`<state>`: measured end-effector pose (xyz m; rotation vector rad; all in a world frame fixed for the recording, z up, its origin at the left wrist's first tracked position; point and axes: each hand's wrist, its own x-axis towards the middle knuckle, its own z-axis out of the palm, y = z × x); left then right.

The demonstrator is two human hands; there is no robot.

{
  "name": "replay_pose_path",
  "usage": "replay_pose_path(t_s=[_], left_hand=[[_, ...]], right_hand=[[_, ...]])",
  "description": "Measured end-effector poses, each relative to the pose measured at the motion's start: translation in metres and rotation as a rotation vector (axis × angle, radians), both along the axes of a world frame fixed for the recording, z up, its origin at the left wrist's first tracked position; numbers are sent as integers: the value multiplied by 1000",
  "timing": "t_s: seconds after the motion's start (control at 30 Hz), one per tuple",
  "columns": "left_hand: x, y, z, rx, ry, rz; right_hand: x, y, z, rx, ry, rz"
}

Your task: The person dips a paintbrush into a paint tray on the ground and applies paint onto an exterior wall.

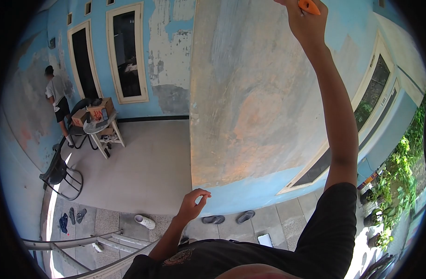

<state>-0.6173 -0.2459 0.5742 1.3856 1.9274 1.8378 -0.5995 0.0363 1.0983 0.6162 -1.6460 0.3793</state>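
Note:
My right hand (pixel 308 23) is raised at the top edge of the view, closed around an orange handle (pixel 309 6); the rest of that tool is out of frame. Behind the raised arm stands a wall (pixel 254 93) with grey and orange bare patches and blue paint along its lower part. My left hand (pixel 194 204) is low, near the wall's bottom left corner, with its fingers curled and the thumb and forefinger apart. Nothing shows in it.
A metal ladder (pixel 73 244) stands at the lower left. Sandals (pixel 214 219) and a white clog (pixel 144 222) lie on the floor. Further back are a chair (pixel 59 169), a table (pixel 99 125) with boxes, and another person (pixel 57 95). Potted plants (pixel 375 216) line the right.

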Motion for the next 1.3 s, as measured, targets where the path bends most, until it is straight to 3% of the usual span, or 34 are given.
replay_pose_path(t_s=[0.07, 0.13, 0.27, 0.3, 0.37, 0.4, 0.5, 0.53, 0.57, 0.63, 0.67, 0.77, 0.9, 0.97, 1.0, 1.03, 1.1, 1.17, 1.23, 1.3], left_hand=[[-2, 1, 1, -10, -4, -2], [-1, 2, 3, -4, -8, 7], [-3, 1, 1, 4, -3, 0], [-4, 0, 1, -1, -4, -1], [-5, 1, 1, -11, -6, -6], [-6, 2, 2, -8, -4, -8], [-5, 8, 6, -1, -2, -12], [-4, 8, 7, 6, 2, -13], [-3, 7, 8, 2, -1, -16], [-2, 7, 9, -5, -5, -12], [-2, 7, 7, -2, -7, -13], [-3, 3, 0, -3, -16, -8], [-4, 3, 0, 5, -23, 8], [-4, 5, 1, -1, -44, 8], [-4, 7, 2, -5, -34, 8], [-3, 8, 2, -10, -24, 9], [-1, 11, 1, -8, -24, 4], [0, 11, -1, -9, -31, -1], [2, 10, -2, -13, -21, -7], [2, 8, -3, -5, -16, -7]], right_hand=[[-6, 6, -8, 14, 77, 12], [-7, 15, -30, 143, -69, -122], [30, -5, -54, 49, -362, -282], [33, 0, -45, 49, -363, -281], [37, 13, -19, 125, -105, -493], [31, -16, -3, 53, -79, -66], [17, -2, 18, 49, -30, -187], [11, 7, 13, 46, -133, -128], [7, 15, -3, 42, -135, -131], [3, 27, -48, 443, -54, -280], [4, 19, -78, 330, -110, -156], [34, 0, -134, 282, -489, -224], [37, -5, -88, 193, -247, -110], [36, 11, -40, 509, 44, -426], [39, 18, -22, 478, -63, -646], [34, 18, -9, 475, -67, -646], [21, 6, 5, 627, 84, -396], [21, 7, -26, 522, -37, -389], [16, 16, -72, 773, 12, -526], [28, 2, -132, 807, -205, -480]])
